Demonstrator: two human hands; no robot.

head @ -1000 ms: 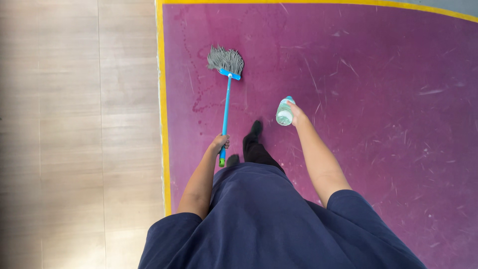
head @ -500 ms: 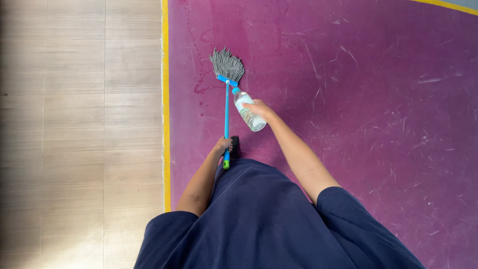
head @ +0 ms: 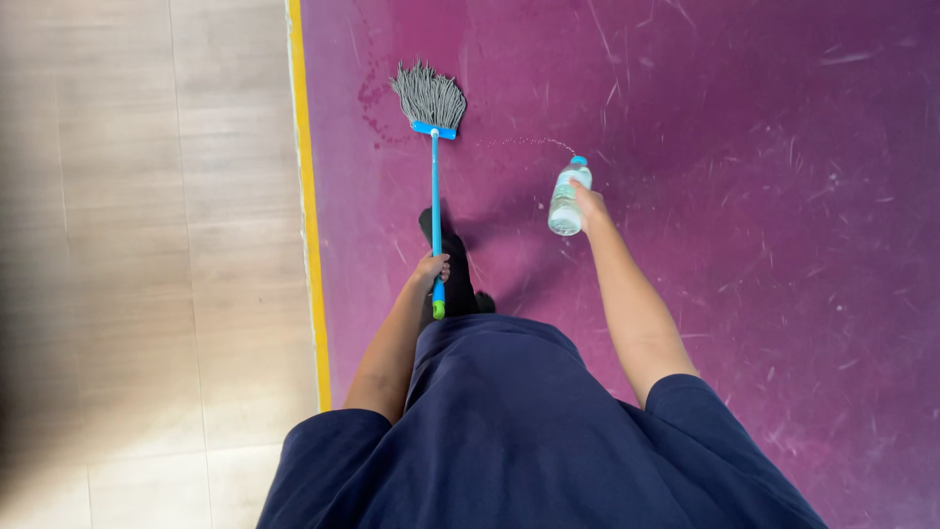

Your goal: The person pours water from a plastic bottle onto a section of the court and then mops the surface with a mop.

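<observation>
The right hand [head: 587, 201] has swung the bottle [head: 567, 196] away from the mop [head: 429, 98], now squirting water leftward

Left hand [head: 431, 267] grips the blue mop [head: 435, 186] handle near its green end; the grey strands rest on the purple floor [head: 744, 196], close to the yellow line [head: 307, 196]. Dark wet spots lie just left of the strands. Right hand [head: 587, 204] holds a clear bottle [head: 567, 197] with a blue cap, tilted forward; a thin arc of droplets leaves the cap toward the mop head. 1 black shoe [head: 452, 269] shows beside the handle. Pale tiles [head: 147, 245] lie left of the line.
</observation>
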